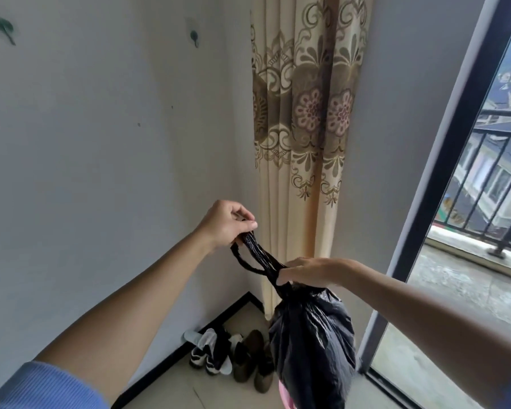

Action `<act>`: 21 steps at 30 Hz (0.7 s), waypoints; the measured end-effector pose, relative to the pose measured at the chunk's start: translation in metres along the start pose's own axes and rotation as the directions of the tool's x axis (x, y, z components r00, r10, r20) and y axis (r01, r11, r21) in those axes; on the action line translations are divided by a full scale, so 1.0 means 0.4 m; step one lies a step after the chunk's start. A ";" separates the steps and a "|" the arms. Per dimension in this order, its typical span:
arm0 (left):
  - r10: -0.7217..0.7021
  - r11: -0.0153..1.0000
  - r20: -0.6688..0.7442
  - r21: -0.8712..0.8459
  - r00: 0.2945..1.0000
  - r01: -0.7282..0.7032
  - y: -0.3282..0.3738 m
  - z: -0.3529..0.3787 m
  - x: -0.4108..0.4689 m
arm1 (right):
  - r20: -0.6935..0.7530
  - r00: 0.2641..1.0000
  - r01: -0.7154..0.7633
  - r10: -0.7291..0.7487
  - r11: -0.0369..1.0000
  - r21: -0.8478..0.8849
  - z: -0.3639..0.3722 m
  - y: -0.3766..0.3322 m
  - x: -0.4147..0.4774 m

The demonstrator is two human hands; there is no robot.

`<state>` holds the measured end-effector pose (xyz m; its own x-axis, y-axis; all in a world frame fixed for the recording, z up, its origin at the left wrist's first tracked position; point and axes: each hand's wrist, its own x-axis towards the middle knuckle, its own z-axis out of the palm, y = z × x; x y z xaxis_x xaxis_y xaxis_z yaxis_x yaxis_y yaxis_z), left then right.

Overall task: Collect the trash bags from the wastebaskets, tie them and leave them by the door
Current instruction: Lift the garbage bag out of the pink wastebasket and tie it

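- One black trash bag [311,343] hangs in the air at the lower centre of the frame, its neck gathered and its twisted handles [257,256] drawn up and to the left.
- The left hand [226,224], at mid-frame, has its fingers closed in a pinch on the top end of the handles, pulling them taut.
- The right hand [310,271], just below and to the right, is curled down over the gathered neck of the bag; its fingertips are hidden on the far side, so how tightly they close cannot be told, though the hand plainly grips the neck.
- The step appears to be the tying, with the knot not yet finished.
- Risk: the thin handles look stretched into narrow cords, so a hard pull could tear them, and the full bag would fall to the floor.
- Risk: the left pinch is small, so a slip would let the loop spring loose and undo the tie.
- Risk: a loose knot may let the neck open once the bag is set down.
- A pink rim [286,394], possibly a wastebasket, peeks out under the bag at the bottom edge.
- Counted: one bag, two hands, one patterned curtain [304,119], two wall hooks at the upper left, and a heap of shoes [233,357] in the corner too jumbled to count.
- The glazed door frame [443,178] stands at the right, near the bag.
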<state>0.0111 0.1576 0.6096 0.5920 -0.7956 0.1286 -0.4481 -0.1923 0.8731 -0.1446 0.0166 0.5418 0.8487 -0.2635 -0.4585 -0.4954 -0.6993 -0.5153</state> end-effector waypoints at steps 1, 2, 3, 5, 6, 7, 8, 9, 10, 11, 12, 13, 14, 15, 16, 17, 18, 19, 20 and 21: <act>-0.009 0.999 0.043 -0.037 0.999 0.011 0.003 0.010 0.000 | 0.003 1.000 -0.001 0.001 0.997 -0.079 0.024 0.006 -0.005; -0.008 0.997 0.098 -0.074 0.995 0.016 0.006 0.023 -0.002 | -0.045 0.999 -0.010 0.002 0.984 -0.178 0.056 0.011 -0.004; -0.001 0.993 0.157 -0.116 0.988 0.019 0.009 0.037 -0.005 | -0.132 0.991 -0.022 -0.014 0.962 -0.272 0.090 0.013 0.000; 0.011 0.980 0.236 -0.195 0.972 0.037 0.004 0.063 -0.009 | -0.298 0.949 -0.013 -0.102 0.932 -0.361 0.149 0.010 0.012; 0.009 0.972 0.243 -0.230 0.970 0.049 -0.004 0.073 -0.010 | -0.353 0.926 -0.005 -0.130 0.934 -0.358 0.166 0.010 0.018; -0.005 0.965 0.234 -0.255 0.972 0.067 -0.016 0.078 -0.011 | -0.377 0.917 -0.001 -0.134 0.941 -0.337 0.175 0.011 0.022; -0.034 0.959 0.217 -0.269 0.976 0.093 -0.030 0.078 -0.010 | -0.375 0.919 0.000 -0.124 0.950 -0.313 0.178 0.014 0.024; -0.073 0.957 0.193 -0.264 0.979 0.123 -0.048 0.075 -0.009 | -0.359 0.926 0.005 -0.116 0.956 -0.294 0.178 0.020 0.027; -0.118 0.957 0.161 -0.245 0.980 0.156 -0.069 0.070 -0.007 | -0.331 0.937 0.018 -0.113 0.961 -0.276 0.179 0.027 0.030; -0.166 0.957 0.127 -0.217 0.978 0.190 -0.092 0.062 -0.007 | -0.294 0.949 0.034 -0.112 0.966 -0.258 0.180 0.033 0.031; -0.215 0.955 0.106 -0.187 0.971 0.231 -0.115 0.055 -0.009 | -0.254 0.961 0.053 -0.114 0.970 -0.236 0.182 0.036 0.030; -0.263 0.947 0.113 -0.162 0.958 0.278 -0.139 0.048 -0.014 | -0.217 0.968 0.076 -0.124 0.973 -0.216 0.183 0.036 0.027; -0.301 0.935 0.151 -0.148 0.941 0.323 -0.159 0.043 -0.022 | -0.187 0.973 0.101 -0.138 0.975 -0.197 0.183 0.036 0.026; -0.324 0.923 0.206 -0.146 0.923 0.357 -0.176 0.043 -0.029 | -0.160 0.975 0.123 -0.153 0.976 -0.181 0.182 0.032 0.025; -0.331 0.912 0.258 -0.159 0.908 0.378 -0.189 0.048 -0.036 | -0.135 0.977 0.141 -0.164 0.976 -0.169 0.183 0.028 0.025; -0.330 0.901 0.289 -0.188 0.899 0.391 -0.196 0.055 -0.040 | -0.110 0.979 0.152 -0.171 0.975 -0.161 0.185 0.022 0.024; -0.325 0.888 0.296 -0.232 0.898 0.397 -0.199 0.062 -0.043 | -0.091 0.981 0.157 -0.172 0.976 -0.153 0.189 0.019 0.026; -0.322 0.871 0.279 -0.288 0.905 0.398 -0.197 0.067 -0.043 | -0.081 0.981 0.162 -0.175 0.976 -0.143 0.191 0.016 0.027; -0.321 0.847 0.245 -0.357 0.915 0.393 -0.195 0.068 -0.043 | -0.084 0.980 0.169 -0.180 0.978 -0.122 0.193 0.017 0.028; -0.328 0.823 0.197 -0.421 0.924 0.382 -0.194 0.064 -0.042 | -0.113 0.977 0.174 -0.182 0.982 -0.076 0.192 0.019 0.030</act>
<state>0.0188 0.1712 0.5278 0.5616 -0.7853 -0.2605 0.1397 -0.2203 0.9654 -0.1522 0.0591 0.4768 0.9402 -0.2052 -0.2719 -0.3244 -0.7832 -0.5305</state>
